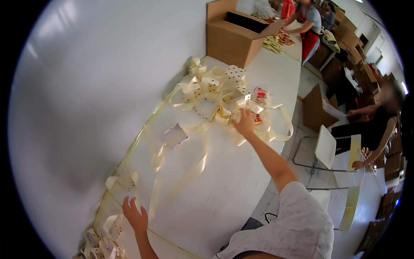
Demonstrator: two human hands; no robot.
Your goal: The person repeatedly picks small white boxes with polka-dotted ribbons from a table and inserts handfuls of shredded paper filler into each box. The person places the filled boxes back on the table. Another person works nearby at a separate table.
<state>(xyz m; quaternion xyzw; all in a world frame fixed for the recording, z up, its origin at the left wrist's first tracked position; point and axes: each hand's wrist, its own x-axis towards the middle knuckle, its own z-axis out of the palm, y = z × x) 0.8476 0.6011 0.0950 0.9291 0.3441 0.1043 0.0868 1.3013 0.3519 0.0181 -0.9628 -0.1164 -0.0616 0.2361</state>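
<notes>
My left hand (136,216) is low over the table at the lower left, fingers spread and holding nothing. Just beyond its fingertips lies a loop of cream satin ribbon (115,180) around a small pale box. My right hand (246,123) reaches into a heap of small white dotted boxes (235,73) and tangled cream ribbon (199,157). Its thumb stands apart from the fingers at the heap's near edge; the fingertips are partly lost among the ribbon. One open dotted box (175,136) lies separately to the left of that hand.
More ribboned boxes (103,244) pile up at the lower left corner. Beside the heap are small red-and-clear packets (261,96). A large open cardboard carton (233,39) stands at the far end against the wall. Co-workers, chairs (325,146) and another carton (317,108) are to the right.
</notes>
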